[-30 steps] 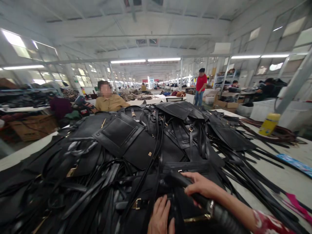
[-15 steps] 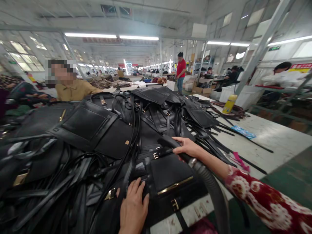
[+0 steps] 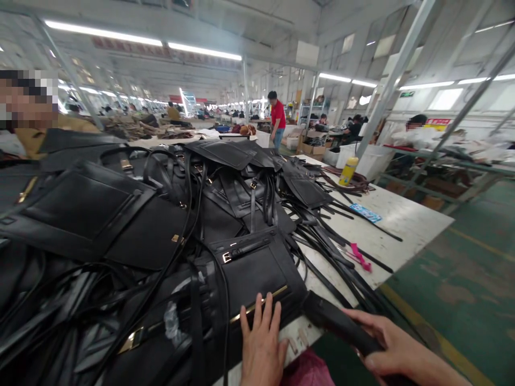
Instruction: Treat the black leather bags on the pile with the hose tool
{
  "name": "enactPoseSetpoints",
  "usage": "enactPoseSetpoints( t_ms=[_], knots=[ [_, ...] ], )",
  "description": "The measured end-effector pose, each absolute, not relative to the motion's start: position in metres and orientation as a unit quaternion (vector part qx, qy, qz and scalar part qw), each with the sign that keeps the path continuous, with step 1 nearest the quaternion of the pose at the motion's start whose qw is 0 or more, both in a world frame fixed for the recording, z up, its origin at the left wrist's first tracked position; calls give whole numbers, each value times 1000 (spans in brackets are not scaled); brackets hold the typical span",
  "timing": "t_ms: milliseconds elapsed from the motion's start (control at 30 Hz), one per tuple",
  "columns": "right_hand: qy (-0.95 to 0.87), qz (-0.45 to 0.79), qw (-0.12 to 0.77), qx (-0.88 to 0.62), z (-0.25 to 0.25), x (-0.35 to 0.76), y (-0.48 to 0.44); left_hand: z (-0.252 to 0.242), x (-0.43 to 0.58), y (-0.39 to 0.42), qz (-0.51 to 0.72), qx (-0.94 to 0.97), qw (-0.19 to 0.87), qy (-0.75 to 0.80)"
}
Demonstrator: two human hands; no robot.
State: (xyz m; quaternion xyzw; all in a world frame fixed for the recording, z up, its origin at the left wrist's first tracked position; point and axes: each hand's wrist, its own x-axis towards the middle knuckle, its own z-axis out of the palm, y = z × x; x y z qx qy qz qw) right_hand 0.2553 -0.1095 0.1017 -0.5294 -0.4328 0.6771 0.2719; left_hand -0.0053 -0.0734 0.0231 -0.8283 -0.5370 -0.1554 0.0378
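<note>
Fingers spread, my left hand [image 3: 263, 340] lies on the lower part of a black leather bag [image 3: 257, 271], across its gold zipper [image 3: 279, 291]. My right hand [image 3: 388, 343] is wrapped round the black vacuum hose handle [image 3: 340, 321]. The flat nozzle end is at the bag's lower right corner; I cannot tell whether it touches. A gold buckle [image 3: 227, 258] sits on a strap near the bag's top. More black bag pieces [image 3: 96, 209] with straps are heaped to the left and behind.
On the white table [image 3: 410, 220] lie loose black straps, a pink ribbon [image 3: 361, 258], a blue printed card [image 3: 365, 212] and a yellow bottle [image 3: 348, 171]. A co-worker [image 3: 32, 139] is across the heap at left. A person in red [image 3: 277, 118] stands farther back.
My right hand has brought the hose handle from the bag's top down to its lower right corner. My left hand has shifted right onto the bag's zipper. The view has turned right.
</note>
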Motion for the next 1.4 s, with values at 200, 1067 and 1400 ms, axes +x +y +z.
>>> enactPoseSetpoints(
  t_ms=[200, 1067, 1400],
  knots=[
    [-464, 677, 249, -515, 88, 220, -86, 14, -14, -71, -135, -848, 22, -512],
    [-450, 654, 282, -539, 102, 216, -90, 22, -12, -77, -157, -825, -69, -539],
    [-504, 539, 342, -582, 97, 194, -56, 23, 19, -67, -197, -787, -141, -568]
  ],
)
